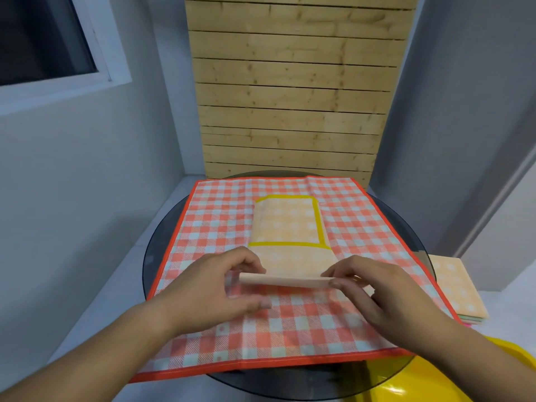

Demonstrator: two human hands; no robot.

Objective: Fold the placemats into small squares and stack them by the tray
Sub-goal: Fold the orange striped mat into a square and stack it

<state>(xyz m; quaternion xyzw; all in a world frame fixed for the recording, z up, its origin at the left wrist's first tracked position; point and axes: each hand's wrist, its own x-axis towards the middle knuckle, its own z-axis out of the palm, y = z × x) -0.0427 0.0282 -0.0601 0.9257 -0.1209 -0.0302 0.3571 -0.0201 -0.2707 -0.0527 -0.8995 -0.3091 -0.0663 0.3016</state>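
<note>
1. Two bare hands work over a round dark glass table (162, 248); the left hand (214, 288) and the right hand (374, 288) each pinch one end of the near folded edge of a yellow placemat (285, 224).
2. Left fingers (249, 262) curl over the top of that edge with the thumb below it, closed on the fabric; right fingertips (339, 278) clamp the other end in the same way.
3. Between the two sets of fingertips the lifted edge runs as a pale, thick strip just above the cloth underneath.
4. Beyond the fingers the rest of the yellow placemat lies flat, already folded narrow, with a bright yellow border on its far, right and near sides.
5. Under the fingers and all around them spreads an orange checked placemat (362, 227), unfolded, with an orange hem; it covers most of the table and its near edge overhangs the rim.
6. Right of the right fingers, past the table's edge, a stack of folded placemats (456, 288) sits on a white surface, a pale orange one on top and green and pink edges showing beneath.
7. Nearer than that stack, below the right wrist, part of a yellow tray (510, 358) shows at the frame's corner.
8. Far beyond the fingers a panel of light wooden planks (293, 82) stands against grey walls; a window (43, 39) with a white frame sits high to the left.
</note>
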